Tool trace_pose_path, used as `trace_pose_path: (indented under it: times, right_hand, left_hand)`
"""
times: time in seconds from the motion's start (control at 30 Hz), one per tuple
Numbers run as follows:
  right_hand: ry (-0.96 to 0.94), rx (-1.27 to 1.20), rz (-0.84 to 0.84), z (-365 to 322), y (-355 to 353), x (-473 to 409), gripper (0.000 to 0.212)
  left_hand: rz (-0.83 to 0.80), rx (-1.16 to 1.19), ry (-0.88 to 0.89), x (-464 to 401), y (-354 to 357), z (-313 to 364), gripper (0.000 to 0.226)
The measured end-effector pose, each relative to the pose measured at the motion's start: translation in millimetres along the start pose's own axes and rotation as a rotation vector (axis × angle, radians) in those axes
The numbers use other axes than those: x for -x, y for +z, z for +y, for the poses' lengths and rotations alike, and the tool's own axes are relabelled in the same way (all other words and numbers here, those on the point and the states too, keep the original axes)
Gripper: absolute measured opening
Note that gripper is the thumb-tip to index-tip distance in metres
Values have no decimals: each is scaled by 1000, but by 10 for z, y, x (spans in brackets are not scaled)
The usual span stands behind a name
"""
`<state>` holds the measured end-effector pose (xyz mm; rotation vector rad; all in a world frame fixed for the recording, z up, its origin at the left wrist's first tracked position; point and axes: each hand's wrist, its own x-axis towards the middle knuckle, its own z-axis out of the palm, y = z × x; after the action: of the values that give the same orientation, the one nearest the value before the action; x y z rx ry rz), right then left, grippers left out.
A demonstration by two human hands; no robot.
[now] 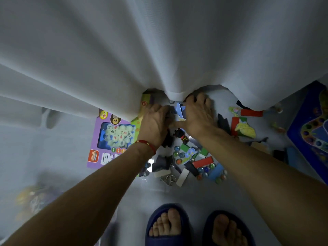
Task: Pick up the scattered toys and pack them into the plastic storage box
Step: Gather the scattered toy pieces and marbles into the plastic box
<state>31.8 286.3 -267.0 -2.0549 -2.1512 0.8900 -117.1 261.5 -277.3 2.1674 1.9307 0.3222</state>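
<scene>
Bending over the floor, we reach both hands under the hem of the curtain (159, 50), which hangs low over the toys and likely hides some of them. Left of our left hand (153, 125) lies the purple game box (110, 139), flat and untouched. The left fingers curl together over dark pieces, though we cannot tell what exactly they clasp. Just right of them, between the two hands, stands a blue card (180, 110); the right hand (197, 116) presses on it with fingers spread against the hem, seemingly gathering pieces into one pile. Below the fingers lie marbles (179, 154) and a red block (202, 162); further right, another red block (251, 112) and the blue board (312, 128). The storage box is not in view.
</scene>
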Motion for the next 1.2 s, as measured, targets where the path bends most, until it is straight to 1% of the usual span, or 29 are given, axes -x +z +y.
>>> trace_pose_path:
  times: [0.07, 0.17, 0.23, 0.33, 0.43, 0.47, 0.53, 0.6, 0.67, 0.73, 0.8, 0.87, 0.9, 1.03, 1.1, 1.2]
  right_hand:
    - [-43, -34, 23, -5, 21, 18, 80]
    - [-60, -172, -26, 15, -15, 96, 65]
    - [-64, -241, -42, 56, -67, 140, 58]
    - [-98, -273, -18, 100, -152, 193, 45]
    - [-102, -391, 38, 151, -276, 260, 34]
    - [-100, -423, 57, 171, -332, 290, 33]
    - [-85, -442, 82, 237, -436, 359, 33]
    - [-61, -455, 114, 314, -545, 454, 33]
    - [-47, -548, 98, 345, -732, 651, 30]
    - [-36, -641, 46, 296, -1015, 919, 27]
    - [0, -686, -1, 194, -1356, 1237, 24]
    - [30, -705, -70, 6, -1704, 1535, 25]
    - [23, -671, -117, -137, -1866, 1681, 24]
    - [-60, -583, -347, -1089, -2328, 2351, 12]
    - [-170, -501, -426, -1671, -2318, 2675, 12]
    - [-313, -369, -567, -2467, -2037, 2994, 15]
  left_hand:
    - [-63, 54, -58, 120, 66, 38, 21]
    - [-105, 127, -103, 147, 41, 56, 30]
    - [-113, 159, -118, 86, -23, 55, 28]
    - [-107, 159, -124, -27, -121, 53, 20]
    - [-50, 260, -119, -24, -230, 128, 18]
    - [-40, 309, -150, 20, -268, 160, 19]
    - [-2, 507, -274, 157, -369, 261, 21]
    - [64, 810, -517, 334, -522, 388, 18]
    - [77, 1086, -738, 568, -755, 543, 13]
    - [42, 1263, -820, 855, -1070, 651, 14]
    - [-11, 1345, -810, 1156, -1410, 695, 19]
    - [-10, 1383, -806, 1444, -1778, 713, 16]
    - [18, 1412, -812, 1588, -1972, 712, 16]
    - [171, 1527, -842, 2238, -2694, 500, 18]
    - [227, 1583, -923, 2631, -2957, 250, 16]
    - [296, 1631, -1068, 3201, -3214, -159, 14]
